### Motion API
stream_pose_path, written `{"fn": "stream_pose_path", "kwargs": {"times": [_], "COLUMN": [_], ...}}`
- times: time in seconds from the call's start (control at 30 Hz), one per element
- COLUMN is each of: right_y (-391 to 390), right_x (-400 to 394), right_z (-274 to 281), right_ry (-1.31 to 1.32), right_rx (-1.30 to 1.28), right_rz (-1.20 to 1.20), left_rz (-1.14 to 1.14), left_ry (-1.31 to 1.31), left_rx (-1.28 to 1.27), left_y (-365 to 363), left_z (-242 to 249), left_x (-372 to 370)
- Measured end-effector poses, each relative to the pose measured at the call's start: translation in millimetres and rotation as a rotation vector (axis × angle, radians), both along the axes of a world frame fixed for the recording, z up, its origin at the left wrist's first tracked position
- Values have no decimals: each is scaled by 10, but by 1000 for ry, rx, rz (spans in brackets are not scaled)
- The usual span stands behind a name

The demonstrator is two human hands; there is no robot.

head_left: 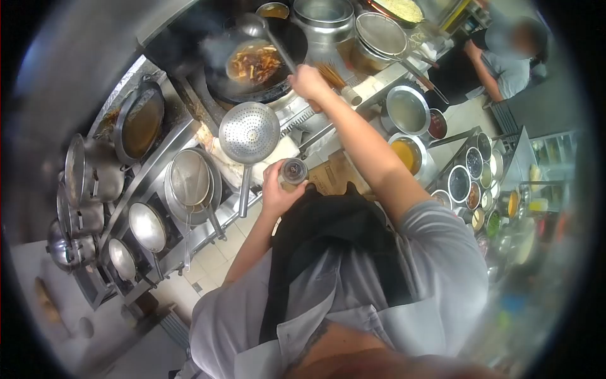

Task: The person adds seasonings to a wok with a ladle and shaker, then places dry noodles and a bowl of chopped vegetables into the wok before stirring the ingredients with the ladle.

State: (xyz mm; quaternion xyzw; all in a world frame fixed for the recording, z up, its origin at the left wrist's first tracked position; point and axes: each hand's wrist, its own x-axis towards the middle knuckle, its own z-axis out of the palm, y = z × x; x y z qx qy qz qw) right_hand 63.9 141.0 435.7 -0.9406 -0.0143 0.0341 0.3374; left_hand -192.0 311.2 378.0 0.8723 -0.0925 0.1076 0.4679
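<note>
My right hand (309,85) is wrapped around the handle of a metal ladle (254,26). The ladle's bowl hangs over the back of a black wok (287,66) on the stove. In the wok, brown food in sauce (254,62) gives off steam. Down by my apron, my left hand (278,192) grips a small clear jar (294,169) with a round top, held upright; its contents I cannot make out. A perforated strainer (249,132) rests between the wok and my left hand, its handle pointing toward me.
Several pans and pots line the left, among them a dark wok (140,123) and a mesh strainer (190,178). A metal pot (323,11) stands behind. On the right are a pot of liquid (407,110), several ingredient bowls (459,183) and another person (505,63).
</note>
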Motion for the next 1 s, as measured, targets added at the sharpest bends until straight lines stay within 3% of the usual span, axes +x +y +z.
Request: {"fn": "stream_pose_path", "kwargs": {"times": [0.03,0.1,0.13,0.17,0.23,0.27,0.33,0.47,0.5,0.53,0.6,0.63,0.7,0.77,0.83,0.87,0.9,1.0], "right_y": [-106,-325,-433,-609,-642,-697,-678,-971,-1009,-1065,-1248,-1371,-1623,-1991,-2330,-2646,-2854,-3236], "right_x": [-18,-65,-55,143,244,158,-253,-458,-619,-744,-932,-1167,-1753,-2471,-3327,-3945,-4377,-5349], "right_z": [-20,8,-16,-337,-793,-862,-420,-736,-498,-531,-598,-623,-533,-144,302,289,292,534], "right_ry": [-127,378,497,536,-467,-457,-63,336,153,140,14,-106,-259,-22,-91,1,100,60], "right_rx": [27,911,1080,1101,-202,-202,83,937,439,439,32,230,389,648,786,1038,1280,1331], "right_rz": [54,-25,45,112,151,137,32,-49,-55,-175,-66,-81,-123,-167,-250,-320,-353,-521], "left_rz": [-5,-14,-41,-69,-61,-83,-130,-189,-171,-203,-259,-259,-271,-375,-472,-535,-644,-857], "left_ry": [-2,-1,29,67,128,132,121,21,12,43,92,120,104,92,62,169,7,66], "left_rx": [-31,-52,-104,-160,-105,-115,-112,-70,-63,-78,-132,-173,-190,-158,-138,-135,-114,-194], "left_y": [16,61,70,58,59,44,41,-121,-220,-318,-506,-590,-711,-962,-1276,-1806,-2071,-3078], "left_z": [-16,-26,-33,-47,-30,-12,16,-47,-79,-58,-27,-39,-182,-151,-127,156,99,365], "left_x": [14,49,72,58,78,67,161,225,217,217,231,204,178,198,133,-97,-95,-487]}}
